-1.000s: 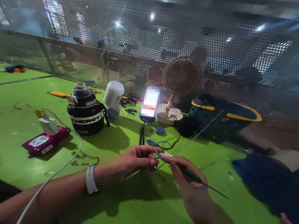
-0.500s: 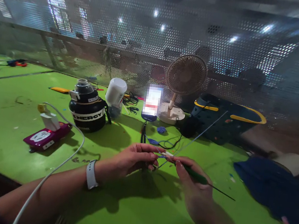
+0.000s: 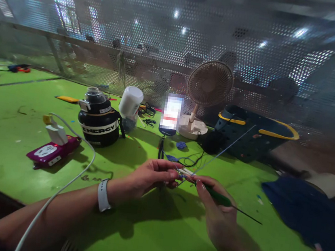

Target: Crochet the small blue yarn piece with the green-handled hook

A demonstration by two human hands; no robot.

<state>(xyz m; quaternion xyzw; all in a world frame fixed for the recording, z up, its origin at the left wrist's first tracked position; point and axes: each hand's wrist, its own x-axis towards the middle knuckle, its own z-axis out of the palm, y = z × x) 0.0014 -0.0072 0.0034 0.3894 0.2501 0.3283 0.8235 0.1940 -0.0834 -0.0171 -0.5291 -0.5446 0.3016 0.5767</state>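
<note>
My right hand (image 3: 219, 213) is closed around the green handle of a crochet hook (image 3: 218, 196), whose thin dark rear end sticks out to the right. The front end of the hook meets a small blue crochet piece (image 3: 182, 176), pinched between the thumb and fingers of my left hand (image 3: 156, 177). Fingers partly hide this piece. A strand of blue yarn (image 3: 224, 149) runs taut from the hands up to the dark basket. Behind the hands, small blue crocheted pieces (image 3: 181, 145) lie on the green table (image 3: 129, 235).
A lit phone (image 3: 171, 113) stands ahead, beside a fan (image 3: 192, 126). Left are a black jug (image 3: 98, 127), a white-capped container (image 3: 130, 100) and a purple power strip (image 3: 51, 154); its white cable (image 3: 65, 186) crosses my left forearm. Right are a dark basket (image 3: 245, 139) and navy cloth (image 3: 303, 215).
The hands stay in nearly the same place. My left fingers have shifted slightly around the blue piece, and the hook's rear end has moved a little left.
</note>
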